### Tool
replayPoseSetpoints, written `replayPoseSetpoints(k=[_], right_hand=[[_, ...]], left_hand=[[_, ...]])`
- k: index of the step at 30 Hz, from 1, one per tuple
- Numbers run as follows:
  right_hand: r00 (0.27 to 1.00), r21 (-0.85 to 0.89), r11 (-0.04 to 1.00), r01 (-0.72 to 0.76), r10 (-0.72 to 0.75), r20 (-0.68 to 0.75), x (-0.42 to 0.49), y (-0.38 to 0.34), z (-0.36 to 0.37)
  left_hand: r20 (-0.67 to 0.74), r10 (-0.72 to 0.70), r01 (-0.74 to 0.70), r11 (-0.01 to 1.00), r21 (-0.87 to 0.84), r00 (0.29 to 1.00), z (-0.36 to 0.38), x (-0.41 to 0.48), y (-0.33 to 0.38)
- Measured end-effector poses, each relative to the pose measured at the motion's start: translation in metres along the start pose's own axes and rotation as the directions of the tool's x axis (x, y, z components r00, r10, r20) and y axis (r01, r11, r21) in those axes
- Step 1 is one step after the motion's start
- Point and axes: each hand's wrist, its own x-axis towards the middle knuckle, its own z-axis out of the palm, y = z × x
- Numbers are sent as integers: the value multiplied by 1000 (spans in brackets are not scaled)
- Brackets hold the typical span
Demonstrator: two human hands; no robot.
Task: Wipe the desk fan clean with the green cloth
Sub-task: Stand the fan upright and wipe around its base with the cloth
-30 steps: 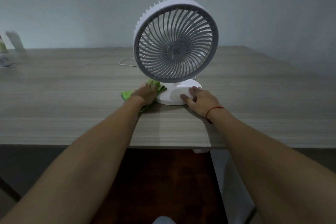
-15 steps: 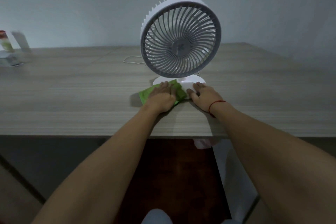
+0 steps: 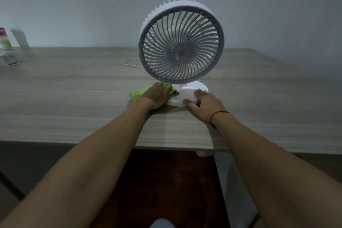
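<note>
A white desk fan point(image 3: 181, 42) with a round grey grille stands upright on a wooden table point(image 3: 74, 98). Its round white base point(image 3: 187, 92) sits near the table's front. The green cloth point(image 3: 137, 93) lies against the base's left side. My left hand point(image 3: 155, 96) lies flat on the cloth, pressing it against the table beside the base. My right hand point(image 3: 205, 102) rests on the base's front right rim, thumb along the front edge and fingers spread on top. A red string circles that wrist.
A thin white cable point(image 3: 130, 62) loops on the table behind the fan. At the far left stand a bottle with a red cap point(image 3: 4, 40) and a pale card or stand point(image 3: 19, 39). The table's front edge runs just below my forearms. A wall rises behind.
My left hand slid the cloth across the front of the base and back to its left side. My right hand stayed on the base. The camera shifted.
</note>
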Motion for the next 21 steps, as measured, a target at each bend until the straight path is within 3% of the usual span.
replayPoseSetpoints(k=[5,7,13,21], right_hand=[[1000,-44,999,16,-15,9,-4,-5,-3],[1000,-47,999,27,-26,14,-5,-3,-4],[1000,-49,999,10,-10,-11,-4,-3,-3],[997,-25,999,48,-50,-59,2,-4,2]], left_hand=[[-31,221,-219,974,56,975,15,-31,29],[-24,246,-244,968,54,969,16,-34,31],[-39,76,-70,988,137,996,11,-10,18],[17,-120,117,986,117,993,1,32,3]])
